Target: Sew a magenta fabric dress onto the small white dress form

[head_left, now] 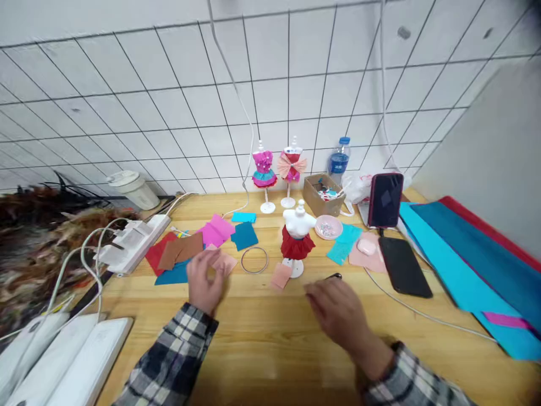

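My left hand [204, 285] rests on the wooden table [270, 349], its fingers reaching onto a light pink felt piece [224, 263] beside a pile of brown, red, teal and magenta felt squares [198, 242]. My right hand [338, 313] hovers low over the table, smeared by motion, near a small dark object [335, 276]. Between the hands stand a white mannequin with a red skirt [297, 239], a small pink felt scrap [280, 276] and a metal ring [255, 260].
Two dressed mannequins [276, 169] stand by the tiled wall, with a cardboard box [323, 194], a bottle [339, 159] and a pink bowl [328, 227]. Phones [401, 265] and blue felt sheets [469, 259] lie right. A power strip [133, 239] with cables lies left.
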The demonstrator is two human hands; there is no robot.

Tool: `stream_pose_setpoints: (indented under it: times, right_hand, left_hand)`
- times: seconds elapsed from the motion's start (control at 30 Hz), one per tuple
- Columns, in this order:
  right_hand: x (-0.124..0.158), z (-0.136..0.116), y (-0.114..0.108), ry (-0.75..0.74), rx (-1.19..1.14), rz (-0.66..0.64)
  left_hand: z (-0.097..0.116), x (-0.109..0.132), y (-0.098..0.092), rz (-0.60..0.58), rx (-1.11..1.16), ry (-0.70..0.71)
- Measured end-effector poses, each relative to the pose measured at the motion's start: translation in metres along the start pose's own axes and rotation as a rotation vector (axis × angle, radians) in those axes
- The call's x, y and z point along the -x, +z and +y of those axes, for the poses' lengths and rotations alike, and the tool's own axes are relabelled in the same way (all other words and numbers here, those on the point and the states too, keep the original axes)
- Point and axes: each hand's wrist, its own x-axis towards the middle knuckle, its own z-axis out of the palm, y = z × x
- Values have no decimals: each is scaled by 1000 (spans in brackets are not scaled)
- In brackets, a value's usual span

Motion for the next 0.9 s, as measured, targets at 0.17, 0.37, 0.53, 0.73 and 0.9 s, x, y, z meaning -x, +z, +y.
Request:
stream_pose_setpoints:
  times: [0.17,0.37,0.53,0.73,0.9]
  right_hand:
    - [-52,-30,16,-52,155,-298]
    - [-44,-30,26,95,88,-405]
    - [-33,-27,26,63,101,-409]
    - [-26,-24,15,86,123,-456]
    - [-11,-24,3,136,132,-440]
  left_hand:
    - [55,15,1,-337,269,222]
    - [91,27,9,-628,304,117]
    - [87,21,21,-686,254,143]
    - [77,20,16,-666,350,393]
    - [75,22,13,-661,335,449]
